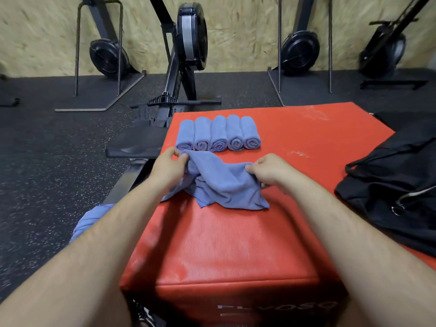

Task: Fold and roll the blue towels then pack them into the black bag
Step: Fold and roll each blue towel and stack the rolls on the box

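Five rolls point(218, 134) done. Left hand point(168, 167) and right hand point(269, 172) pinch the towel point(226, 187) by its top edge; best pull it taut, flat on the worktop point(236, 244), before folding.

Five rolled towels point(218, 134) lie side by side in one row on the far part of the box point(224, 244), toward its left side. Just in front of them lies a loose towel point(224, 185); the left hand point(168, 167) holds its left end and the right hand point(269, 171) its right end. The bag point(396, 180) lies at the right edge of the box, well apart from the towels. A heap of towels point(87, 220) lies left of the box, lower down. The seat point(134, 143) of a rowing machine point(179, 74) is just beside the box's left edge, and the machine stands behind, near the wall point(236, 43).
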